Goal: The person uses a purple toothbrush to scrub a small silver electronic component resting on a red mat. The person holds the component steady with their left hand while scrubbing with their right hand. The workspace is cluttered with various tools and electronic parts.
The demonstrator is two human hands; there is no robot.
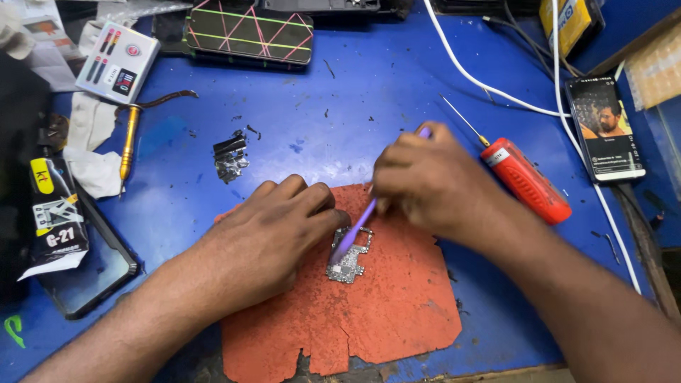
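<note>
Pinning the small circuit board [348, 257] flat on the orange mat [397, 312], our left hand [273, 237] pressed fingertips against its left edge, closed around nothing. Our right hand [433, 181] pinched a purple brush [362, 220], bristles down on the board. We judged the board light, stiff, brittle and crowded with tiny parts, so best held by its bare edges. Its long axis ran from near-left up to far-right, roughly matching the brush's slant.
</note>
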